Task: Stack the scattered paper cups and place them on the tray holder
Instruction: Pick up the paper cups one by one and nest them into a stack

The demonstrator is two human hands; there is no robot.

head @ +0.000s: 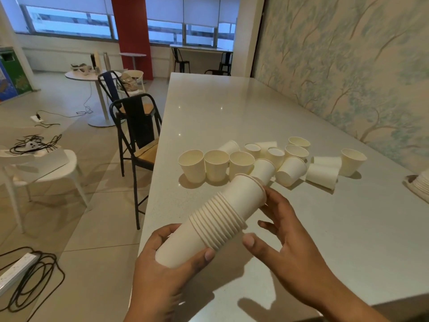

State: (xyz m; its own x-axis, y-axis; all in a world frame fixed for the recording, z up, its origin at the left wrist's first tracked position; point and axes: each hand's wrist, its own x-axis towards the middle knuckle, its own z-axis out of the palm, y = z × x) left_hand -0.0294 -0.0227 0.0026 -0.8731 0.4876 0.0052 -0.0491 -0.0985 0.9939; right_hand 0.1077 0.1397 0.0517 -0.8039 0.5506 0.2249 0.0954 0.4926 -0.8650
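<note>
Head view: one wide look down a long pale counter [232, 108], with both bare hands up close in front.
Left hand [162, 263]: wrapped firmly round the closed bottom end of the stack of cups [216, 219], thumb on top, fingers curled underneath.
Stack of cups: held above the near part of the counter, lying on a slant from lower left up to upper right, a tight band of rims showing at its middle, open end pointing away toward the loose cups.
Top cup [246, 194]: pushed only partway in, sticking well out of the stack.
Right hand [285, 238]: fingers spread and loose, not closed on anything; upper fingertips touch the rim of the top cup, thumb sits just beside the band of rims.
Loose cups [267, 159]: clustered on the counter beyond the hands.
Upright cups [216, 165]: three stand in a row at the left of the cluster, and another upright cup [351, 161] stands at the far right.
Tipped cups [291, 170]: several lie on their sides in the middle, some touching or overlapping.
Right edge: a second pile of rims [421, 184] pokes into frame; what it sits on I cannot tell.
Left of counter: a black chair [137, 126] stands close to the counter edge.
Floor: cables [27, 280] lie coiled at lower left.
</note>
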